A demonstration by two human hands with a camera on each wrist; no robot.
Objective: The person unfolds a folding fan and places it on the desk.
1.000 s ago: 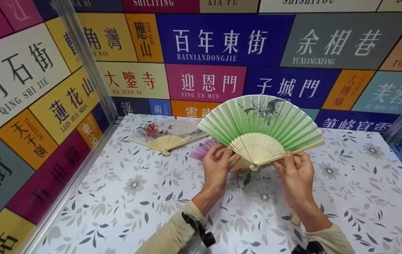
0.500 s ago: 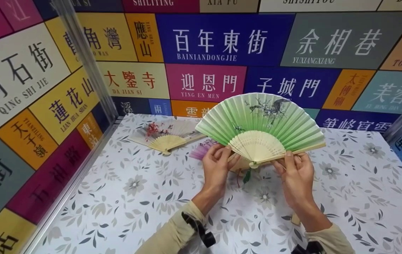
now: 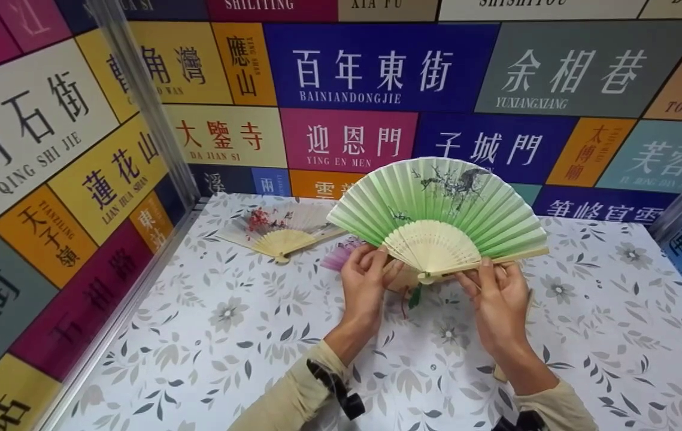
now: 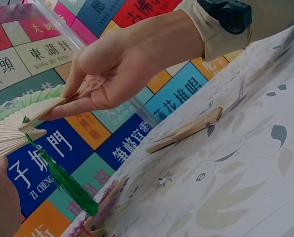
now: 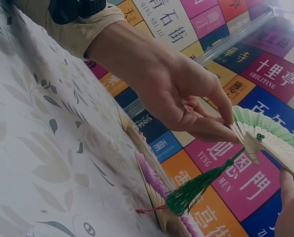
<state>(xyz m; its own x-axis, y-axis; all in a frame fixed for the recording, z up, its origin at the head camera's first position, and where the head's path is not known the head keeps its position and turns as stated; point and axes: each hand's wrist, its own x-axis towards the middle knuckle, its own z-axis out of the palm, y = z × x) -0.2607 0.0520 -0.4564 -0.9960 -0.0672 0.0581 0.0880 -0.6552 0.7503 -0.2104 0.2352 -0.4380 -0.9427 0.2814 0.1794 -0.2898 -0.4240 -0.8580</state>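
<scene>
You held the green fan [image 3: 438, 209] spread, right of centre in the head view, raised above the table [image 3: 185, 359]. Left hand [image 3: 363, 287]: thumb and fingers pinched the fan's left edge. Right hand [image 3: 501, 302]: thumb and fingers pinched its lower right edge. The tassel [image 3: 415, 297] hung at the pivot. Left of centre, the white fan [image 3: 284, 239] lay spread; the purple fan [image 3: 339, 257] was partly hidden by your left hand.
</scene>
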